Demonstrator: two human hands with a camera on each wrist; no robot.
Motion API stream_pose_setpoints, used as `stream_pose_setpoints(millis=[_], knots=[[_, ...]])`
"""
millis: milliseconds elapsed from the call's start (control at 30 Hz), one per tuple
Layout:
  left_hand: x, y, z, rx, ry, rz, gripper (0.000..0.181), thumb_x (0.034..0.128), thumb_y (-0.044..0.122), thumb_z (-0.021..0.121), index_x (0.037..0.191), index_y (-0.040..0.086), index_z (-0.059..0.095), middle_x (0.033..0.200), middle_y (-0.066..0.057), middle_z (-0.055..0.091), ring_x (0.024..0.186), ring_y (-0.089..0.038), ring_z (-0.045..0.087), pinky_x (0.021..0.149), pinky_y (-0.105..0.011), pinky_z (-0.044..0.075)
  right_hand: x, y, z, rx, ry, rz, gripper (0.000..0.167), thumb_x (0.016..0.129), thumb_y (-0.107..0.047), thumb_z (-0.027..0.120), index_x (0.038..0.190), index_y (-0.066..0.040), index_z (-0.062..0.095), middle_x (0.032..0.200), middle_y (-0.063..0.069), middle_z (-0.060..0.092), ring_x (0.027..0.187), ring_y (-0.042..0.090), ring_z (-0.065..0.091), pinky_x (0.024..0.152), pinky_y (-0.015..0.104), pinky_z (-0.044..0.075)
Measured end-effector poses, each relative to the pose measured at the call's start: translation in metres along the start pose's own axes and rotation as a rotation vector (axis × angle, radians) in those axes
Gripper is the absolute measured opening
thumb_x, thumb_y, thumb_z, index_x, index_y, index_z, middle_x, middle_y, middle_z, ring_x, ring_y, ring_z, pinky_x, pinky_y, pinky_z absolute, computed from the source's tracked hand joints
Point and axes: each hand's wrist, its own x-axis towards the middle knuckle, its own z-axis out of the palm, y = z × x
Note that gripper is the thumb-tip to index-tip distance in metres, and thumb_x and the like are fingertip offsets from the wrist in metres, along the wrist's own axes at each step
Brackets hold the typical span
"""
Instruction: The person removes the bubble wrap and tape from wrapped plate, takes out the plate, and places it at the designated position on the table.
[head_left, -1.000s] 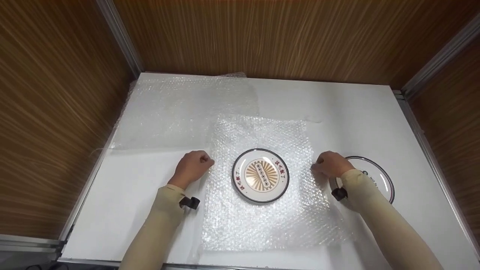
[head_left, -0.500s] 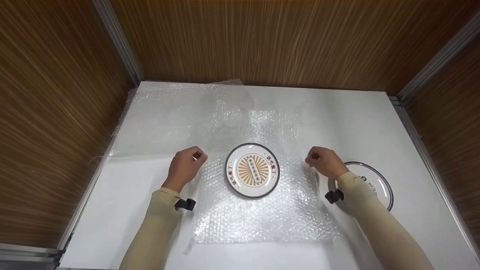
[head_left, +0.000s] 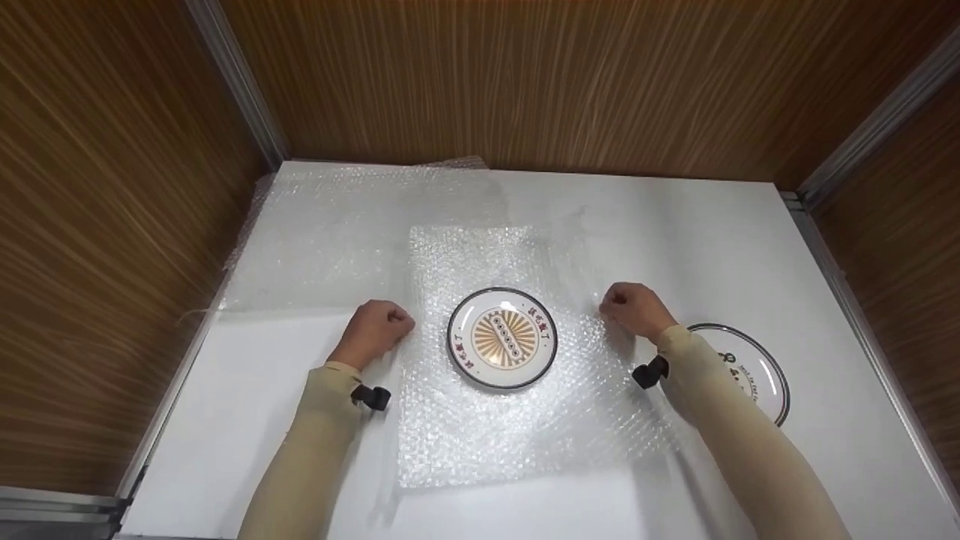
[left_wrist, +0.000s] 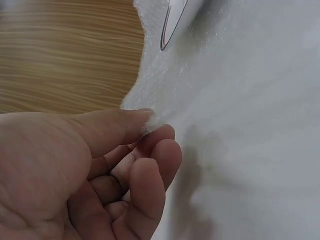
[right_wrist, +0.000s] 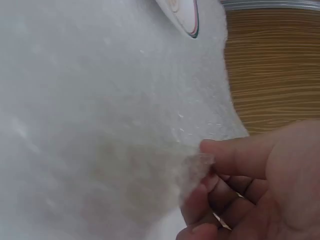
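Observation:
A round white plate (head_left: pixel 502 339) with a dark rim and a brown sunburst pattern lies face up on a sheet of bubble wrap (head_left: pixel 465 435). My left hand (head_left: pixel 373 330) pinches the left edge of this sheet between thumb and fingers; the left wrist view shows the pinched wrap (left_wrist: pixel 154 122) at the fingertips. Opposite, my right hand (head_left: pixel 636 309) grips the right edge, and a bit of film (right_wrist: pixel 197 170) pokes out between thumb and fingers in the right wrist view. Neither hand touches the plate.
A second white plate (head_left: pixel 763 375) with dark lettering rests on the right, partly hidden by the right forearm. Another bubble wrap sheet (head_left: pixel 322 232) covers the back left of the white table (head_left: pixel 675 225). Wood-grain panels (head_left: pixel 525 82) enclose the back and sides.
Both hands, still gripping the sheet's edges, have shifted it with its plate slightly left and away from me. The right hand has come inward, uncovering more of the second plate. The head view tilted slightly.

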Motion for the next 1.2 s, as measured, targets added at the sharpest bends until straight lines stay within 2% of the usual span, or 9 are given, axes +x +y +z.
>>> stream_pose_setpoints(millis=[200, 300, 400, 500, 600, 733, 867, 1067, 1200], knots=[[0.001, -0.006, 0.003, 0.099, 0.054, 0.034, 0.020, 0.1031, 0.016, 0.058, 0.090, 0.004, 0.068, 0.083, -0.006, 0.062, 0.076, -0.022, 0.055, 0.072, -0.037, 0.046, -0.002, 0.009, 0.007, -0.025, -0.081, 0.036, 0.013, 0.097, -0.014, 0.067, 0.091, -0.003, 0.068, 0.084, 0.004, 0.064, 0.078, 0.018, 0.055, 0.070, 0.031, 0.044], [0.002, -0.008, 0.005, 0.119, 0.101, 0.034, 0.020, 0.1027, 0.016, 0.059, 0.093, 0.004, 0.072, 0.090, -0.009, 0.068, 0.083, -0.025, 0.059, 0.079, -0.042, 0.049, -0.002, 0.007, 0.008, -0.043, -0.116, 0.044, 0.014, 0.097, -0.014, 0.067, 0.089, -0.004, 0.065, 0.084, 0.004, 0.062, 0.078, 0.018, 0.053, 0.069, 0.031, 0.043], [0.003, -0.009, 0.005, 0.125, 0.123, 0.034, 0.019, 0.1009, 0.016, 0.063, 0.091, 0.004, 0.074, 0.089, -0.009, 0.070, 0.081, -0.025, 0.060, 0.078, -0.042, 0.051, -0.002, 0.005, 0.005, -0.051, -0.138, 0.057, 0.015, 0.097, -0.015, 0.066, 0.087, -0.004, 0.064, 0.084, 0.004, 0.061, 0.078, 0.019, 0.052, 0.069, 0.031, 0.042], [0.004, -0.008, 0.003, 0.090, 0.102, 0.008, 0.020, 0.1002, 0.018, 0.064, 0.090, 0.005, 0.074, 0.081, -0.006, 0.069, 0.074, -0.020, 0.060, 0.072, -0.036, 0.050, -0.002, 0.003, 0.001, 0.012, -0.167, 0.100, 0.015, 0.096, -0.016, 0.064, 0.093, -0.002, 0.067, 0.087, 0.004, 0.062, 0.081, 0.019, 0.052, 0.073, 0.031, 0.043], [0.004, -0.007, -0.001, 0.006, 0.054, -0.065, 0.022, 0.1003, 0.023, 0.064, 0.090, 0.005, 0.072, 0.075, -0.003, 0.067, 0.068, -0.017, 0.059, 0.065, -0.031, 0.048, -0.002, 0.004, -0.003, 0.080, -0.176, 0.147, 0.019, 0.095, -0.016, 0.064, 0.100, 0.001, 0.070, 0.089, 0.003, 0.064, 0.083, 0.018, 0.053, 0.076, 0.030, 0.043], [0.003, -0.009, -0.006, -0.090, 0.003, -0.119, 0.023, 0.1012, 0.025, 0.064, 0.089, 0.006, 0.070, 0.076, -0.004, 0.067, 0.067, -0.015, 0.060, 0.062, -0.028, 0.047, -0.003, 0.006, -0.002, 0.090, -0.160, 0.143, 0.018, 0.094, -0.015, 0.065, 0.098, 0.001, 0.072, 0.085, 0.002, 0.063, 0.080, 0.017, 0.053, 0.074, 0.029, 0.043], [0.003, -0.015, -0.005, -0.119, -0.013, -0.104, 0.023, 0.1020, 0.022, 0.063, 0.087, 0.006, 0.067, 0.075, -0.003, 0.065, 0.066, -0.014, 0.059, 0.062, -0.027, 0.046, -0.004, 0.008, 0.003, 0.093, -0.135, 0.139, 0.015, 0.092, -0.014, 0.065, 0.088, -0.001, 0.072, 0.080, 0.000, 0.061, 0.077, 0.016, 0.050, 0.072, 0.029, 0.042], [0.006, -0.020, 0.000, 0.030, 0.045, -0.014, 0.021, 0.1031, 0.022, 0.059, 0.088, 0.009, 0.065, 0.078, -0.002, 0.058, 0.072, -0.018, 0.053, 0.068, -0.033, 0.043, -0.005, 0.010, 0.010, 0.114, -0.105, 0.126, 0.013, 0.091, -0.012, 0.063, 0.080, -0.005, 0.066, 0.076, -0.002, 0.057, 0.073, 0.015, 0.049, 0.068, 0.029, 0.042], [0.007, -0.018, 0.000, 0.045, 0.064, -0.009, 0.017, 0.1022, 0.019, 0.061, 0.094, 0.007, 0.069, 0.083, -0.005, 0.061, 0.077, -0.020, 0.054, 0.072, -0.035, 0.044, -0.003, 0.010, 0.009, 0.101, -0.105, 0.112, 0.014, 0.092, -0.013, 0.063, 0.080, -0.006, 0.065, 0.076, -0.002, 0.057, 0.073, 0.015, 0.049, 0.068, 0.029, 0.041]])
